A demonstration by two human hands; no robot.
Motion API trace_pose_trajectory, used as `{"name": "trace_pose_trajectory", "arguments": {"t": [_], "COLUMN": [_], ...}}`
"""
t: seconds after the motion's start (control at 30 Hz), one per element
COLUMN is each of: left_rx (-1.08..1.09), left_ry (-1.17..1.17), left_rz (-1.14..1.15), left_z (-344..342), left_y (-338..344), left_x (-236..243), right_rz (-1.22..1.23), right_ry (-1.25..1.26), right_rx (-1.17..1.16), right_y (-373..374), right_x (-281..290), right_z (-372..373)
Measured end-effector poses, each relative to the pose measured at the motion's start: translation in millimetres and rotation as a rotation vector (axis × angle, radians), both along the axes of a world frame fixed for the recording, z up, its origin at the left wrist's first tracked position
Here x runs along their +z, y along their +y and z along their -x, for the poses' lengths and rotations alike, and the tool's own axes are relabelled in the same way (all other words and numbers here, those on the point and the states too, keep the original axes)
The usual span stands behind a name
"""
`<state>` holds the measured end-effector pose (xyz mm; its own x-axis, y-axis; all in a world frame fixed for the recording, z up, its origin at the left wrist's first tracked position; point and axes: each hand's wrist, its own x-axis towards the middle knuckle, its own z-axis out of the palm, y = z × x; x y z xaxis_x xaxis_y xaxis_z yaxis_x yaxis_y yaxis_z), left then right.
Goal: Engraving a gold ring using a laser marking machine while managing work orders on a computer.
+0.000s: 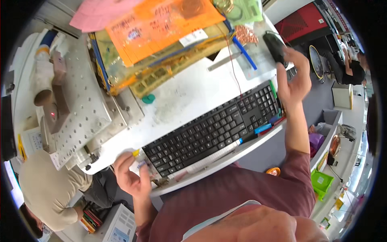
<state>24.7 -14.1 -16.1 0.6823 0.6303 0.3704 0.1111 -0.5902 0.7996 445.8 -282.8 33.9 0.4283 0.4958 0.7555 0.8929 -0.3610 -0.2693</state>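
Lying far right on the white table (193, 90), the black mouse (273, 45) looks light, stiff and smooth, best taken by its sides. The right hand (297, 78) curves open beside it, contact unclear; the left hand (134, 179), fingers parted, is near the keyboard (213, 135).

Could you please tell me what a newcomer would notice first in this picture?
Probably the bright orange sheet on the pile at the top. Then the long black keyboard lying diagonally across the white desk, with the left hand beside its left end and the right hand at the black mouse, upper right.
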Motion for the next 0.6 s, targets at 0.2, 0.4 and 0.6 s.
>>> {"name": "trace_pose_trajectory", "arguments": {"t": [0.2,0.4,0.6], "left_rx": [0.064,0.073,0.083], "left_ry": [-0.016,-0.042,-0.052], "left_rz": [-0.035,-0.007,-0.014], "left_z": [-5,-13,-9], "left_y": [-4,3,3], "left_x": [15,9,10], "right_rz": [0.146,0.038,0.036], "right_ry": [0.114,0.278,0.315], "right_rx": [-0.123,-0.059,-0.058], "right_y": [-5,-10,-5], "right_x": [-5,-35,-33], "right_z": [-45,-48,-45]}}
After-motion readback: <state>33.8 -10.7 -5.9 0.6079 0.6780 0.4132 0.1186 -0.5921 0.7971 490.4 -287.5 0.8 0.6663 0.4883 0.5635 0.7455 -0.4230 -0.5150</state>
